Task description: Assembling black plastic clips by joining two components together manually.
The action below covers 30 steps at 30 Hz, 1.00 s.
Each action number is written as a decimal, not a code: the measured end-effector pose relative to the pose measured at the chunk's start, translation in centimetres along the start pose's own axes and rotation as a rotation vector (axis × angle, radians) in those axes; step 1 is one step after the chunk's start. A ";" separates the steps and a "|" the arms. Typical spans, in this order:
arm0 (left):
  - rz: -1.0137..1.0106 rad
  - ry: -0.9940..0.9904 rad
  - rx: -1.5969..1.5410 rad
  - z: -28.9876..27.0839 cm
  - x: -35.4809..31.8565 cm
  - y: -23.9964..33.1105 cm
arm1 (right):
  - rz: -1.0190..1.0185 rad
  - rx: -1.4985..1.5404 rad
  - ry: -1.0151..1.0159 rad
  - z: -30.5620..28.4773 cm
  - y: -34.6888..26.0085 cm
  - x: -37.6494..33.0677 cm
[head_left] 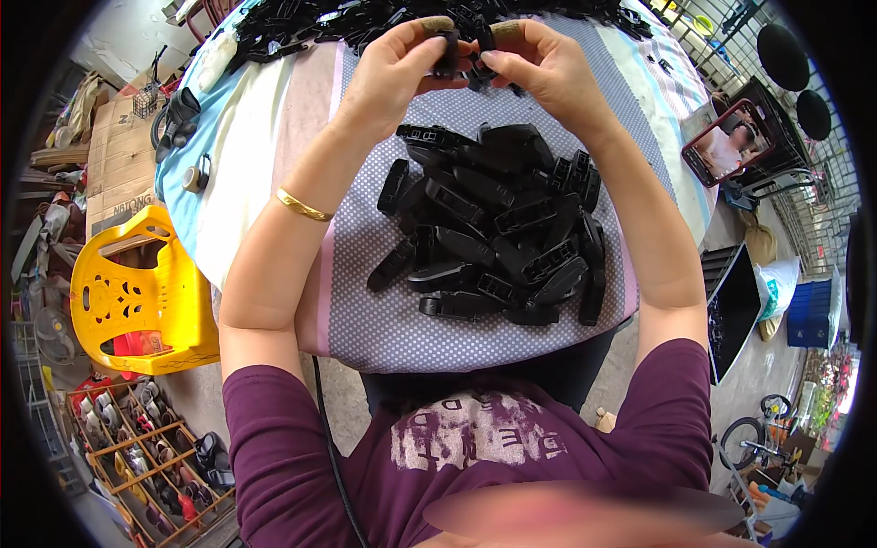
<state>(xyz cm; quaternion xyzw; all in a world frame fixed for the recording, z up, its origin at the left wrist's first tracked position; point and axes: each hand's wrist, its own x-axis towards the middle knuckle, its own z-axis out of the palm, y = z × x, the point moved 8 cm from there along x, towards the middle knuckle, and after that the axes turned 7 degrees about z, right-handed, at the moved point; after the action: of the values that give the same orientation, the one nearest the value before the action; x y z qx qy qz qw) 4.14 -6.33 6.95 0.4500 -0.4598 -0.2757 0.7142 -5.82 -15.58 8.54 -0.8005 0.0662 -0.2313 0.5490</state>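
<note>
Head view: pinches a black plastic piece (446, 55) in the left hand (397, 71) and another black piece (485, 38) in the right hand (548, 73), close together over the cloth-covered table (352, 315), beyond a loose pile of black parts (498, 228). Shows a black heap (274, 29) farther back.

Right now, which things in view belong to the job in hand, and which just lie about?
Likely the job's:
black pieces in left hand and right hand
near black pile
far black heap

Apparently just lying about:
yellow chair
phone
cardboard
</note>
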 end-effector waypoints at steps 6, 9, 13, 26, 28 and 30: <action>-0.046 -0.071 -0.273 -0.2 -0.1 -0.7 | -0.030 -0.021 0.069 -0.1 0.2 -0.1; -0.066 -0.076 -0.348 0.0 -0.2 -0.8 | -0.019 0.002 0.060 0.5 0.2 -0.2; -0.095 -0.018 -0.358 -0.1 -0.3 -1.1 | -0.047 -0.011 0.052 0.8 -0.3 -0.6; 0.001 0.184 -0.102 0.2 -1.0 -0.2 | -0.362 -0.607 0.322 1.8 -3.3 -2.1; 0.119 0.174 -0.010 0.2 -0.7 0.6 | -0.333 -0.578 0.322 2.1 -3.5 -2.1; 0.109 0.140 -0.027 0.0 -0.6 0.8 | -0.306 -0.550 0.322 1.9 -3.1 -1.8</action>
<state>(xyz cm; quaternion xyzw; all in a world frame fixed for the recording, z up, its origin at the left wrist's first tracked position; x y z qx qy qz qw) 3.87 -5.51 7.42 0.4329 -0.4289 -0.2102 0.7645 -7.02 -12.11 10.24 -0.8722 0.0913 -0.4077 0.2544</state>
